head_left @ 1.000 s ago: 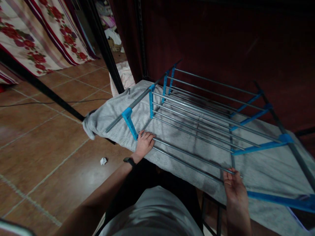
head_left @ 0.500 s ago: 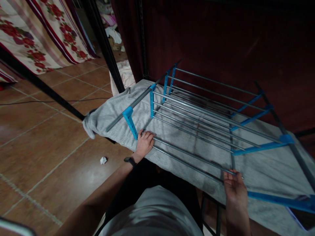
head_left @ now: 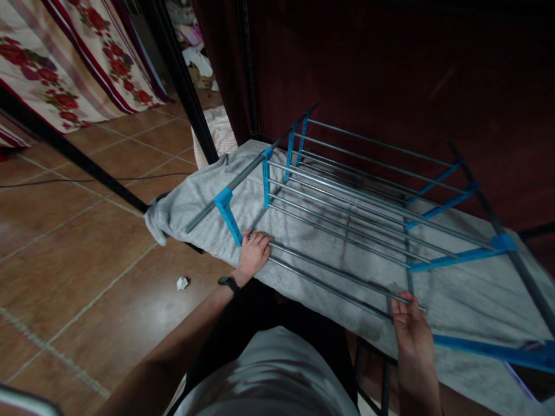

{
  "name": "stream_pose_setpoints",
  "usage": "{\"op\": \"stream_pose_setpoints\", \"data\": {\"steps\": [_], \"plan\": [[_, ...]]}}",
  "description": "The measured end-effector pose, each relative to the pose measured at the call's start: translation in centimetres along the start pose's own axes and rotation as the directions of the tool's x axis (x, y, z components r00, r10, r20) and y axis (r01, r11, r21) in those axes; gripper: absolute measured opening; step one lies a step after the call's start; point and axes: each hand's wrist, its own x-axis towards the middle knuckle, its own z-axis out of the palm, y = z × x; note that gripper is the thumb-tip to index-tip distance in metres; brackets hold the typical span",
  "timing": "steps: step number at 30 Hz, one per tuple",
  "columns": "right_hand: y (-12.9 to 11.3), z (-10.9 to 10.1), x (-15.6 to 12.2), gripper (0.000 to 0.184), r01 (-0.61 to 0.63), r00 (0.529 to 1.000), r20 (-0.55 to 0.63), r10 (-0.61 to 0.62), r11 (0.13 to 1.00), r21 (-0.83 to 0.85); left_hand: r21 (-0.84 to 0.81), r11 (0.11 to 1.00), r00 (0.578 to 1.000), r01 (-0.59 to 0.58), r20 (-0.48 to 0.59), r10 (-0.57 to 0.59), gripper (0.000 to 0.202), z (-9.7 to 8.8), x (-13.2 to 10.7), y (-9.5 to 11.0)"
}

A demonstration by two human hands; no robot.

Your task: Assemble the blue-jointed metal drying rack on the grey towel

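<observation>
Little had been changed since the earlier frame: the right hand (head_left: pixel 411 328) had been shifted slightly up towards the near edge of the drying rack (head_left: pixel 347 199), while the left hand (head_left: pixel 254 251) had been kept where it was.

The rack was seen lying flat on a grey towel (head_left: pixel 191 202), its silver rods running between blue brackets at either end. The left hand was laid over the nearest rod (head_left: pixel 329 270) at the rack's left end, just beside the leaning blue bracket (head_left: pixel 228 215). Its fingers were curled over the metal, but whether a firm grip was taken could not be told. A dark wristband (head_left: pixel 228 282) was worn on that wrist.

The right hand was held at the rack's near right corner, palm turned up and released, with the fingertips (head_left: pixel 405 300) touching the end of the same rod. Nothing was clasped in it. Another blue bracket (head_left: pixel 459 257) was seen just beyond it, on the rack's right side.

The towel was spread wider than the rack on all sides, and one corner was left hanging down past the rack's left end. A tiled floor (head_left: pixel 87 271) was seen to the left of the rack, with a scrap of crumpled paper (head_left: pixel 182 283) lying on it near the left wrist. A black pole (head_left: pixel 186 86) was set slanting behind the rack's left end, and a flowered cloth (head_left: pixel 65 75) was hung well beyond it. A dark red curtain (head_left: pixel 390 69) was hung behind the rack's far edge.
</observation>
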Motion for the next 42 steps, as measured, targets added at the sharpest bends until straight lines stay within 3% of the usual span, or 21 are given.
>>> {"op": "stream_pose_setpoints", "data": {"steps": [17,27,42], "plan": [[0.2,1.1,-0.6,0.024,0.089,0.996,0.025,-0.089,0.996,0.011,-0.022,1.000,1.000,-0.004,-0.011,0.004,0.029,-0.1,0.0,0.1],[-0.4,1.3,-0.9,0.011,-0.017,0.997,0.072,0.013,0.999,0.051,-0.032,0.999,1.000,-0.005,-0.015,0.004,0.028,0.1,0.0,0.0],[0.1,1.8,-1.8,0.020,0.094,0.995,0.031,-0.095,0.995,0.028,-0.018,1.000,1.000,-0.006,0.005,0.006,0.029,-0.1,0.1,0.1]]}}
